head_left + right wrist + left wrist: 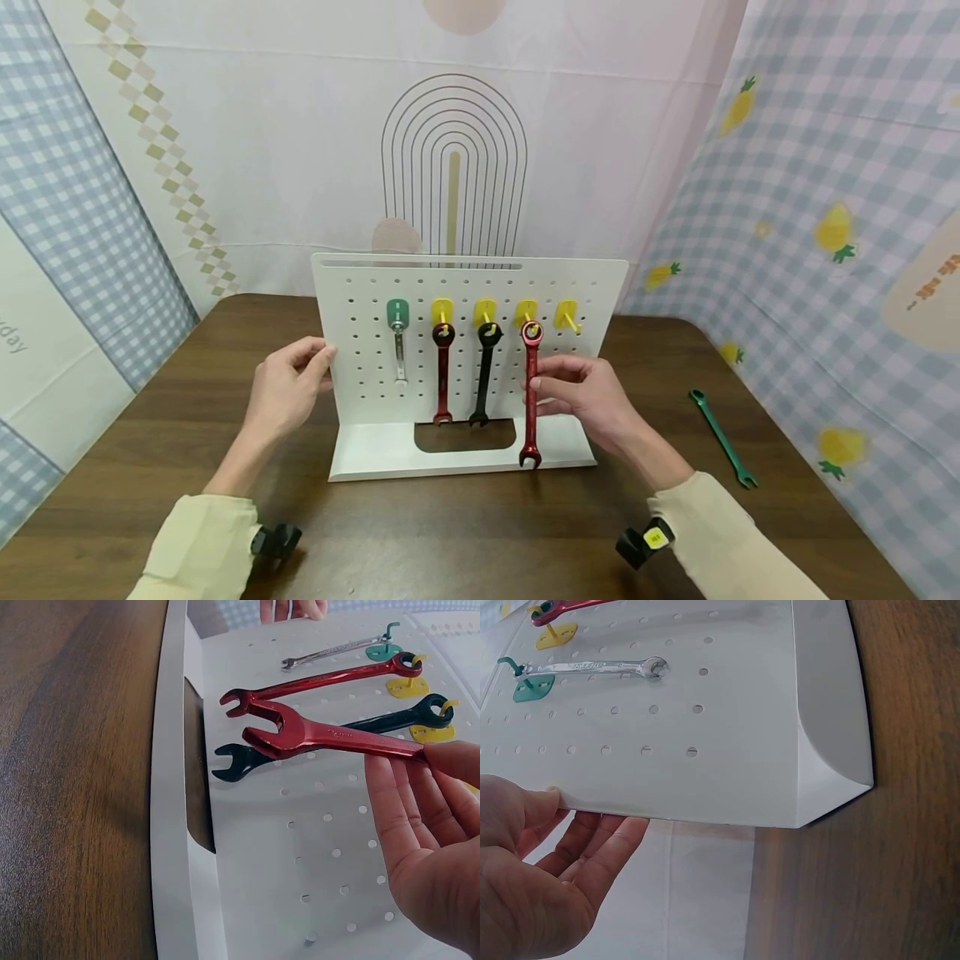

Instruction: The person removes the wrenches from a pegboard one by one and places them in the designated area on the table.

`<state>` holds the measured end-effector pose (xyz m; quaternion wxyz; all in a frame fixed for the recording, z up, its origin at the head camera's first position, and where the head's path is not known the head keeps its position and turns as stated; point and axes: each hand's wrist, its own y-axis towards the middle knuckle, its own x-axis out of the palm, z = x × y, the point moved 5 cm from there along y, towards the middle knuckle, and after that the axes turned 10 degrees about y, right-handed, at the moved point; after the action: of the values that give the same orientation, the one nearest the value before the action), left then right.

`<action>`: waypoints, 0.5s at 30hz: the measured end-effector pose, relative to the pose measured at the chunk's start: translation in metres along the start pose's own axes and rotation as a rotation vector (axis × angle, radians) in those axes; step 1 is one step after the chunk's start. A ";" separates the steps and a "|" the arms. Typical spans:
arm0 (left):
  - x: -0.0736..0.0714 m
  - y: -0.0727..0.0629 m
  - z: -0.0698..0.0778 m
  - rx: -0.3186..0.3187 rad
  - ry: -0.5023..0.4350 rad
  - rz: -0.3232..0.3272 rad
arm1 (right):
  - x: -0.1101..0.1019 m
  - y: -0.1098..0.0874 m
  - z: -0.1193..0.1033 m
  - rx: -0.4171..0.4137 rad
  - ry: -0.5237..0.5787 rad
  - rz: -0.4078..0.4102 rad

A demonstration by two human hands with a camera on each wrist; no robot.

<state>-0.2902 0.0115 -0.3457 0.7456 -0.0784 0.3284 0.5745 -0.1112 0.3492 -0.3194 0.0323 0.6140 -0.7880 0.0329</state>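
A white pegboard stand (375, 450) is upright on the table. My left hand (288, 385) pinches its left edge between thumb and fingers. In my right hand (588, 396) is a red combination wrench (531, 400), pinched by the shank, open end down; its ring end is at the fourth hook (527, 310), and whether it hangs there I cannot tell. To its left hang a silver wrench (400, 354) on a green hook (397, 310), a darker red wrench (443, 375) and a black wrench (486, 375) on yellow hooks. The rightmost yellow hook (567, 315) holds nothing.
A green wrench (723, 437) lies on the brown table (450, 542) to the right of the stand. Behind the table hangs a pale patterned cloth (300, 150), with checked cloth (825, 150) along the right side.
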 end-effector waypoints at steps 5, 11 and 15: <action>-0.001 0.000 0.000 -0.002 0.001 -0.004 | 0.001 -0.002 -0.003 -0.006 0.001 -0.010; 0.000 0.000 -0.001 -0.002 -0.004 -0.011 | 0.002 -0.005 -0.008 -0.009 -0.007 -0.006; 0.000 0.000 0.000 -0.002 -0.010 -0.016 | 0.002 -0.007 -0.010 -0.005 -0.001 -0.004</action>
<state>-0.2901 0.0113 -0.3462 0.7516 -0.0790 0.3236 0.5693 -0.1049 0.3463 -0.3090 0.0335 0.6155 -0.7869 0.0306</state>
